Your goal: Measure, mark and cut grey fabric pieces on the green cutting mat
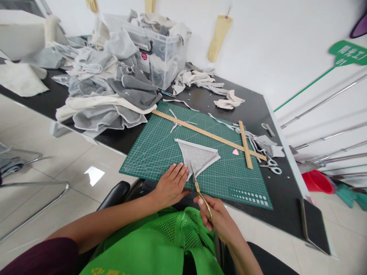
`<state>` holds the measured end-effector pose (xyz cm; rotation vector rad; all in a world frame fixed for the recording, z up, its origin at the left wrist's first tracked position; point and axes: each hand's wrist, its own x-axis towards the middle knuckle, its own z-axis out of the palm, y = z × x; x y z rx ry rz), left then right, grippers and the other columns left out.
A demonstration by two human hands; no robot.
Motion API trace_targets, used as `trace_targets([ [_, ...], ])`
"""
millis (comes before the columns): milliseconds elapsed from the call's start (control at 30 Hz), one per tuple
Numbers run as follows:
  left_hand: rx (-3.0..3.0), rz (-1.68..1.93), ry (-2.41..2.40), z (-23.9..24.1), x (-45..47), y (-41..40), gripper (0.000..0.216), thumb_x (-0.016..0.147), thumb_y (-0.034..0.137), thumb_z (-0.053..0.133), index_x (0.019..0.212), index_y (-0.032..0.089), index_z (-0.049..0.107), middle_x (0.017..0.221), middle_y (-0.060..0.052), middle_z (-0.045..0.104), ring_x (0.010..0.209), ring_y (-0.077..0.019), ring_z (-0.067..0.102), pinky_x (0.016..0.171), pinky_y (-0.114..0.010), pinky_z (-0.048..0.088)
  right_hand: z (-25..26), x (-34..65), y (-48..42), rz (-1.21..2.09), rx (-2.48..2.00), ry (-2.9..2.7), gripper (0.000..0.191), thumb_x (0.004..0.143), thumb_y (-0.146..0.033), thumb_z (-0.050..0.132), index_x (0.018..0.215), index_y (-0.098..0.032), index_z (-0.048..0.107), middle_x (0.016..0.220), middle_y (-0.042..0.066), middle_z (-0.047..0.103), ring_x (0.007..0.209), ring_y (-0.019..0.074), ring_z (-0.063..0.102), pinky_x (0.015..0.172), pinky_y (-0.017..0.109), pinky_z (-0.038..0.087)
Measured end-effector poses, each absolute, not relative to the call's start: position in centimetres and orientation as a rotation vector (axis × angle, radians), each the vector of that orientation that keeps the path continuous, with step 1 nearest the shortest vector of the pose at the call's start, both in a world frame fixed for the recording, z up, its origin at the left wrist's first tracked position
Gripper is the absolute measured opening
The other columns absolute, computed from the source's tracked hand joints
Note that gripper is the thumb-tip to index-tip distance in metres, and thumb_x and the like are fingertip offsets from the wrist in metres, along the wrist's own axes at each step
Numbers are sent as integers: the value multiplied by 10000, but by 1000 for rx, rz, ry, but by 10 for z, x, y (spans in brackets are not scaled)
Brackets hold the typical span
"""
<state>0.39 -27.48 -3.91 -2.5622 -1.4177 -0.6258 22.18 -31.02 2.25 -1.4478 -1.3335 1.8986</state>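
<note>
A triangular piece of grey fabric (pixel 197 154) with pale edges lies on the green cutting mat (pixel 155 156). My left hand (pixel 172 182) rests flat beside its near left side, fingers stretched out and fingertips at the fabric's edge. In my right hand (pixel 213 214) is a pair of scissors (pixel 197 187) with gold handles, fingers wrapped round the loops. The blades point away from me and reach over the near corner of the fabric. Whether they are cutting into it I cannot tell.
A wooden T-square (pixel 200 131) lies across the mat, with a small pink piece (pixel 235 152) near it. White-handled scissors (pixel 272 167) and fabric scraps (pixel 268 145) are at right. Behind left stand a fabric pile (pixel 97 88) and a clear bin (pixel 160 57). A phone (pixel 314 225) sits at the right edge.
</note>
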Motion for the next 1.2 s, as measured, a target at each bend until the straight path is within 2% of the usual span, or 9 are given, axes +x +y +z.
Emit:
trace_targets([
  [333,-2590,-606,-1428,-40,3,-275,691,964,592,479,1421,77,527,1515,-152,502,1454,-328,392,1240,-498,259,19,214,-309,1867,-1506,-1272,560,854,-724,594,904,-166,590,462,-70,481,359,65,347,385,209,199],
  [800,-2592,-593,-1405,-40,2,-276,651,974,568,457,1387,73,551,1508,-156,507,1453,-340,386,1237,-499,259,28,200,-288,1885,-1480,-1279,561,869,-723,573,874,-162,595,485,-80,450,360,56,351,379,208,194],
  [1200,-2602,-588,-1421,-41,2,-276,671,955,577,491,1405,81,534,1525,-169,482,1468,-336,363,1249,-502,229,25,206,-286,1916,-1455,-1214,544,859,-700,610,892,-158,598,468,-107,404,354,46,282,382,210,206],
])
